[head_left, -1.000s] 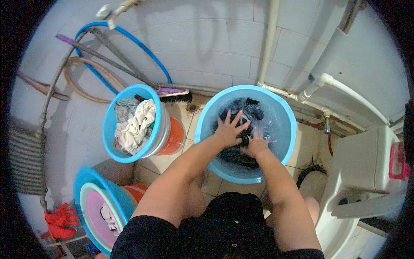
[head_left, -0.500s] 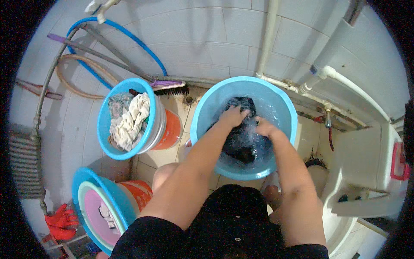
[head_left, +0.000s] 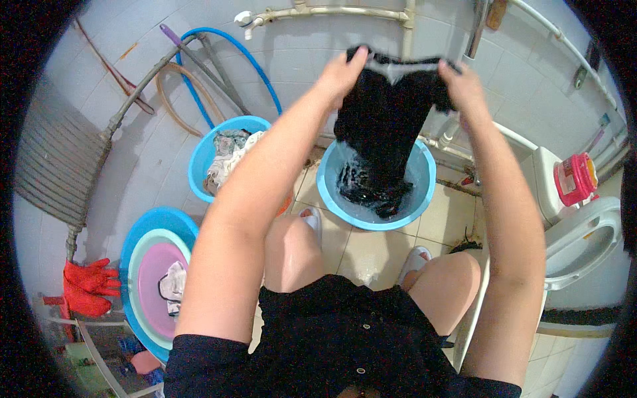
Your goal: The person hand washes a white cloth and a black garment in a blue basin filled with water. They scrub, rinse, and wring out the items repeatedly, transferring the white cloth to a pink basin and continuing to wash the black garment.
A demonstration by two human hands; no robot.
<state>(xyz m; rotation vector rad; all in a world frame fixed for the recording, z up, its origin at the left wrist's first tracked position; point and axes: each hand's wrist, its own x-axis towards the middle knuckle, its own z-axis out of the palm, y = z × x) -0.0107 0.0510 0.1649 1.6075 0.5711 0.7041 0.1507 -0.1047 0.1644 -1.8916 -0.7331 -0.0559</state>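
Observation:
A wet black garment [head_left: 381, 116] hangs stretched between my two hands, its top edge pulled wide. My left hand [head_left: 345, 76] grips the upper left corner, and my right hand [head_left: 462, 86] grips the upper right one. The garment's lower end trails into water in a light blue basin [head_left: 326, 192] on the floor in front of me. Whether it is a shirt or some other piece of clothing I cannot tell.
A blue basin of clothes [head_left: 199, 169] stands left of the water basin. Nearer left, stacked basins [head_left: 136, 278] hold a white cloth. Red gloves [head_left: 89, 285] hang at far left. At right are a toilet [head_left: 584, 245] and a red tub [head_left: 574, 179].
Both hands have risen out of the basin, lifting the black garment from the water and spreading it between them. The view has tilted up, showing more of the wall.

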